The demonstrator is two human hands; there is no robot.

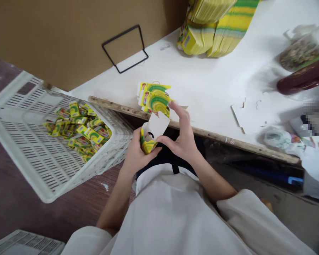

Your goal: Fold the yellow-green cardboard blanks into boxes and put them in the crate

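My left hand (138, 152) grips a small yellow-and-green carton (148, 146) just in front of the table edge. The carton's top is unfolded, and its white inner flap (158, 124) stands up. Beside it is my right hand (183, 139), thumb and index finger spread apart. The right thumb tip is at the carton's side; whether it presses on it I cannot tell. Just beyond the flap, printed carton pieces (155, 97) in the same yellow and green overlap on the table, close to my right fingertip.
A white plastic basket (23, 141) at left holds many small yellow-green packets (81, 129). On the white table (202, 81) stand stacked flat cartons (215, 32), a black wire frame (122, 49) and a large cardboard box (69, 32). A dark red bottle (303, 76) lies right.
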